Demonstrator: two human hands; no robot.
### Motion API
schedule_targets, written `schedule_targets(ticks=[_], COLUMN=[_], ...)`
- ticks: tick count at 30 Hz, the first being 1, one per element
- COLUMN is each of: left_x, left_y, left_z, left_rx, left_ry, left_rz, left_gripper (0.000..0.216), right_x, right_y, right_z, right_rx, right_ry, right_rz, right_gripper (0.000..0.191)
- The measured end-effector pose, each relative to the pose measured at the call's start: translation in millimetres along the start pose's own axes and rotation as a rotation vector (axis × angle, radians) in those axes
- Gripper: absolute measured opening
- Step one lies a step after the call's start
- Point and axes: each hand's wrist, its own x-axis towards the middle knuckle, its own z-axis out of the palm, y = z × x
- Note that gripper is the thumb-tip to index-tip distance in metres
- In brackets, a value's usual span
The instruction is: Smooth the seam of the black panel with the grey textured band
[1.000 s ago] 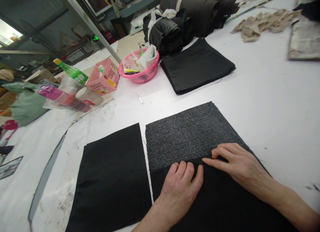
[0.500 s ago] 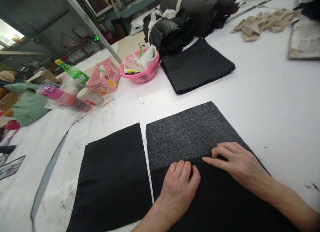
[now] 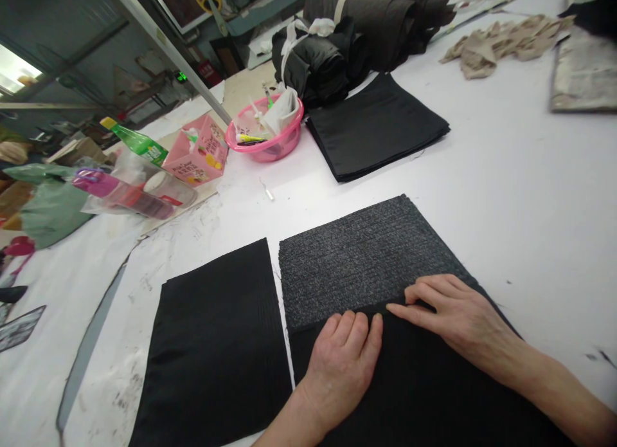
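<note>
A black fabric piece (image 3: 424, 395) lies in front of me, its top edge across a speckled dark grey fabric (image 3: 342, 264). My left hand (image 3: 343, 357) rests on that edge, its fingers curled and pressed together at the fold. To its right, my right hand (image 3: 450, 309) pinches the same edge between thumb and bent fingers. A narrow gap separates the two thumbs. What lies under the fingertips is hidden. Left of these pieces is a stack of black fabric (image 3: 219, 344), separated by a thin strip of white table.
Another black fabric stack (image 3: 378, 128) lies farther back, before tied dark fabric rolls (image 3: 321, 61). A pink basin (image 3: 270, 148) holds small items beside a pink box (image 3: 200, 154), a green bottle (image 3: 137, 141) and a purple-capped bottle (image 3: 123, 193). Beige cloth (image 3: 501, 45) lies at the back right.
My left thumb has straightened and moved up to the fabric edge, closer to the fingers' line. My right hand keeps its pinch. The whole view has shifted slightly.
</note>
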Motion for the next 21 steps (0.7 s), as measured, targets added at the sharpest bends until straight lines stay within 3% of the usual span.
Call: schedule_targets(ticks=[21], left_x=[5.6], left_y=[-2.1], left_z=[-3.2], left_rx=[0.082], left_ry=[-0.169], left_rz=[0.067], left_gripper=[0.041], right_x=[4.1], right_y=[-2.7], right_z=[4.6], right_rx=[-0.046], right_ry=[0.023], right_rz=[-0.006], right_gripper=[0.029])
